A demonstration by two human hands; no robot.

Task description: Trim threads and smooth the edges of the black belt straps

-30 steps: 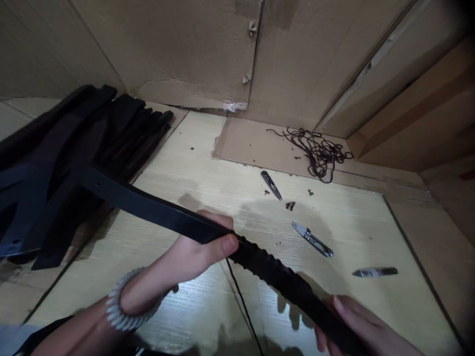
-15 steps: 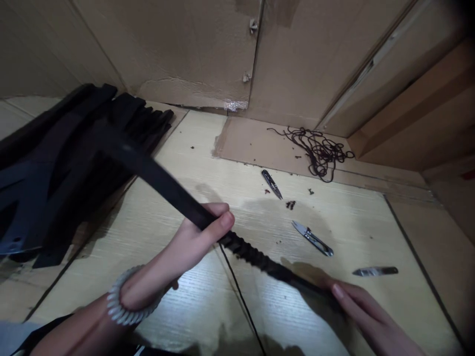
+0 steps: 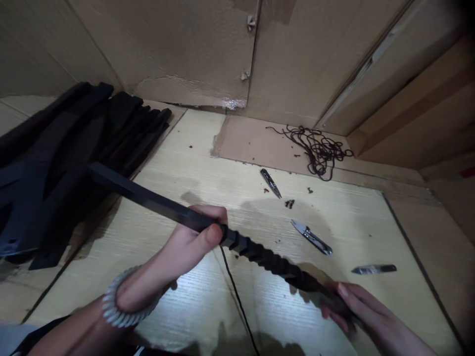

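While cord (image 3: 238, 296) runs below | L hand (image 3: 191, 249), R hand (image 3: 363, 307) grip ridged blk bar (image 3: 265, 258)

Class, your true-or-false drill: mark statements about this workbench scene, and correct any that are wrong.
1. The left hand and right hand both hold the black bar. True.
2. A coiled bracelet circles the right wrist. False: the bracelet is on the left wrist.
3. The tangled cord lies on cardboard. True.
4. The pointed metal tool is in the right hand. False: the tool lies on the table.
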